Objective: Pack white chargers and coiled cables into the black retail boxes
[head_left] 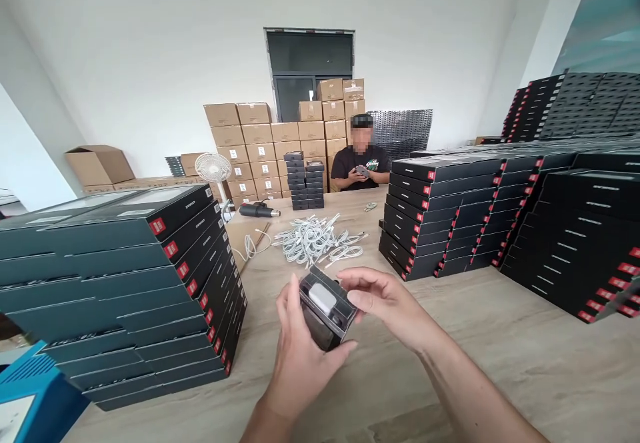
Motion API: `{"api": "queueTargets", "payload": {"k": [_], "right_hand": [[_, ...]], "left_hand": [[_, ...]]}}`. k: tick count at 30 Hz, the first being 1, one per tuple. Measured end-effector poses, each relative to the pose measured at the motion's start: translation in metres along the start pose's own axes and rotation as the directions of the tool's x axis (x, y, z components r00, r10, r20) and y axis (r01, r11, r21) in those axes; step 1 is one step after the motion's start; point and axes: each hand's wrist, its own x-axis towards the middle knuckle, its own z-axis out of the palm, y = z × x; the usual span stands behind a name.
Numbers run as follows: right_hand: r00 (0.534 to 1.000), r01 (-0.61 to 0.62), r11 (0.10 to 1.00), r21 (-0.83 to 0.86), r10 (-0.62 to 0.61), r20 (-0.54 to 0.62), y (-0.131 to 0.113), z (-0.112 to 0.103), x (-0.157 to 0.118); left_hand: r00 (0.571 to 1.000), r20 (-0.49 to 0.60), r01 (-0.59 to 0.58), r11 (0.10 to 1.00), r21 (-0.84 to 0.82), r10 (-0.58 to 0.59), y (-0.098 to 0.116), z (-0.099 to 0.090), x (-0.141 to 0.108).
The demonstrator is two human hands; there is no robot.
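Observation:
A small dark box (320,330), with a pale rounded patch on its upper face, is held up over the table between my hands. My left hand (301,350) grips it from the left and below, thumb along the near side. On the right, my right hand (377,296) has its thumb and fingers at the box's edge, pinching there. Its fingertips are partly hidden. Just beyond the box lies a heap of white cables (310,240) on the wood-look table (380,370).
Stacked black boxes with red labels stand left (200,276) and right (425,223). Smaller dark boxes (300,186), a heat gun (260,210) and a white fan (213,170) are farther back. A co-worker (361,163) sits opposite, holding a small item. Cardboard cartons (265,153) fill the back.

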Motion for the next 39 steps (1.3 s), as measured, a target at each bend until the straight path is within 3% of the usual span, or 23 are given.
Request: {"api": "queueTargets", "payload": {"k": [4, 8, 11, 14, 18, 23, 28, 33, 39], "right_hand": [[0.999, -0.031, 0.999, 0.034, 0.032, -0.015, 0.005, 0.002, 0.003], [0.998, -0.062, 0.998, 0.023, 0.062, 0.002, 0.010, 0.006, 0.005], [0.997, -0.059, 0.998, 0.013, 0.059, 0.048, 0.011, 0.006, 0.003], [0.992, -0.040, 0.999, -0.016, 0.042, 0.121, 0.007, 0.006, -0.002], [0.984, 0.013, 0.993, -0.115, 0.008, 0.177, -0.003, 0.010, -0.010], [0.969, 0.175, 0.957, -0.231, -0.126, 0.213, -0.016, 0.019, -0.017], [0.953, 0.281, 0.914, -0.292, -0.229, 0.199, -0.022, 0.027, -0.020], [0.963, 0.207, 0.962, -0.179, -0.169, 0.209, -0.017, 0.023, -0.019], [0.964, 0.130, 0.991, -0.020, -0.122, 0.235, -0.006, 0.014, -0.012]], "left_hand": [[0.993, 0.024, -0.119, 0.990, 0.073, 0.117, -0.002, -0.012, 0.003], [0.983, -0.058, -0.173, 0.983, 0.054, 0.177, -0.004, -0.014, 0.004], [0.975, -0.056, -0.216, 0.976, 0.026, 0.217, -0.004, -0.013, 0.002], [0.973, 0.040, -0.225, 0.971, -0.084, 0.229, -0.001, -0.018, -0.001], [0.959, 0.199, -0.133, 0.943, -0.304, 0.199, 0.007, -0.030, -0.004], [0.938, 0.283, -0.108, 0.945, -0.310, 0.200, 0.012, -0.038, -0.004], [0.963, 0.229, -0.054, 0.933, -0.356, 0.144, 0.020, -0.039, -0.002], [0.979, 0.169, -0.034, 0.907, -0.420, 0.115, 0.022, -0.037, 0.002], [0.985, 0.095, -0.074, 0.843, -0.532, 0.146, 0.005, -0.030, 0.004]]}}
